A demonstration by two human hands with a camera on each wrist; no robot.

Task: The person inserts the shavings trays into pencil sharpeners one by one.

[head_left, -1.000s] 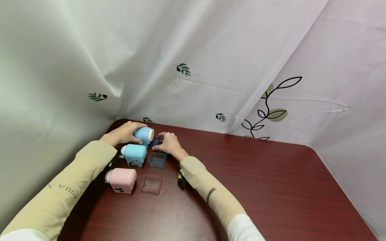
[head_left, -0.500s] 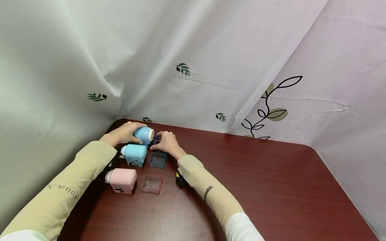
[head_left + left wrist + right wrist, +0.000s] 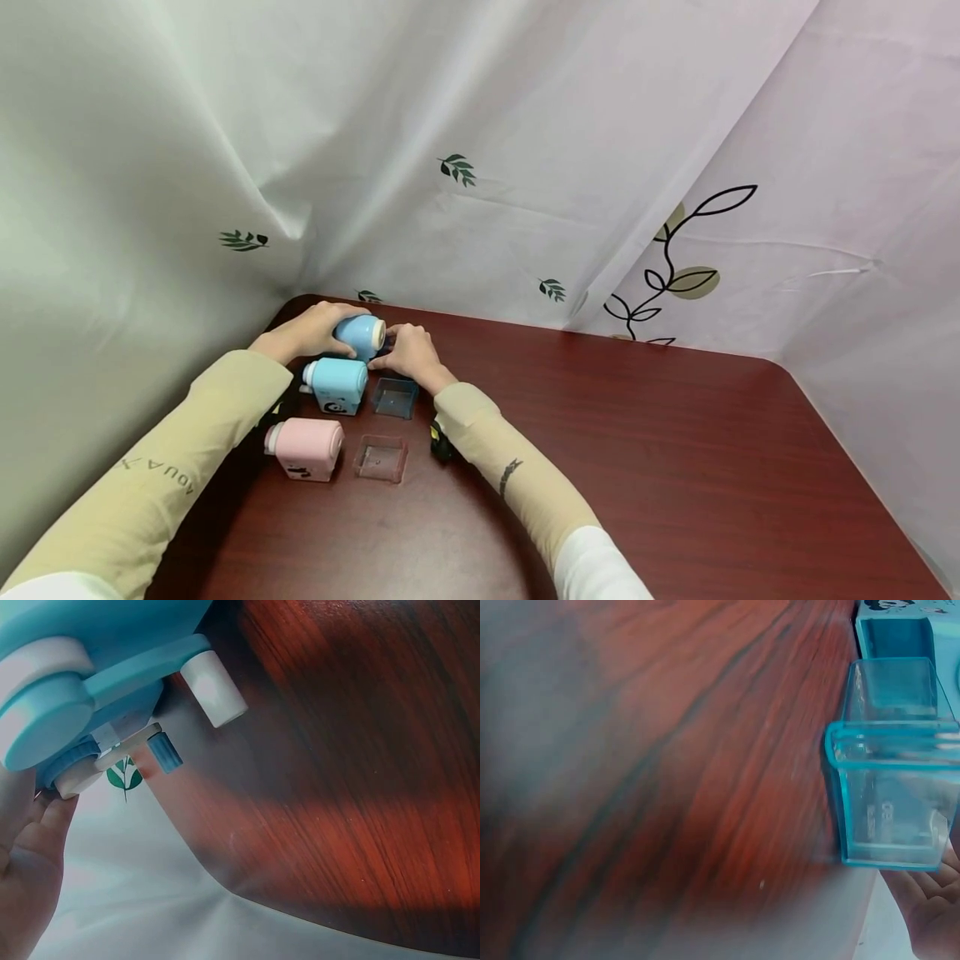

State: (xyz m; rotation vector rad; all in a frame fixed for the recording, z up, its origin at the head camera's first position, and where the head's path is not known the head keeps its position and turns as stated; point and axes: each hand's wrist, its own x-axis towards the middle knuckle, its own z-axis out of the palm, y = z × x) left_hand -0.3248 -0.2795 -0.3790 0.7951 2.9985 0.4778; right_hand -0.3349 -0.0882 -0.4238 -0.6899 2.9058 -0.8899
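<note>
Left hand (image 3: 315, 329) curls wide round blue sharpener (image 3: 358, 335), near far left corner of worktop (image 3: 637, 442). Right hand (image 3: 412, 352) pinches small dark tray (image 3: 387, 342), mostly hidden, right by blue sharpener. Half a second ago, right hand was farther away and tray showed more. Left hand stays same.

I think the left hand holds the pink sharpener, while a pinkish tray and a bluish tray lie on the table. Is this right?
No: the head view shows the left hand holding the farthest, blue sharpener, not the pink one. The pinkish tray and bluish tray do lie on the table.
</note>
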